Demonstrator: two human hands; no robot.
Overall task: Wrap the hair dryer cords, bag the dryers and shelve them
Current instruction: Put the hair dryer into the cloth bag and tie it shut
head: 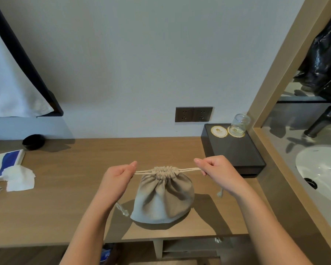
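At the far left of the table [69,217] lies 1 white-and-blue tissue box [7,162], with 1 loose tissue [19,178] at its near right corner. Beyond it, against the wall, sits 1 small black bowl [33,141]; its inside cannot be seen.

In the middle, near the front edge, stands 1 beige drawstring bag [163,197], its mouth gathered tight at the top. It bulges, but what it holds is hidden. The left hand [116,175] has its fingers curled round the left drawstring [142,171], and the right hand [217,169] pinches the right drawstring [189,169]. Both strings run taut and level out from the bag's mouth. 2 knotted string ends hang loose, 1 beside each wrist.

On the wall behind are 2 dark sockets [193,114], side by side. To the right, 1 black tray [237,155] carries 2 round coasters [219,131], and 1 clear glass [240,124] stands on the right coaster. At the far right lie 1 white sink [321,169] and 1 dark faucet [322,121].
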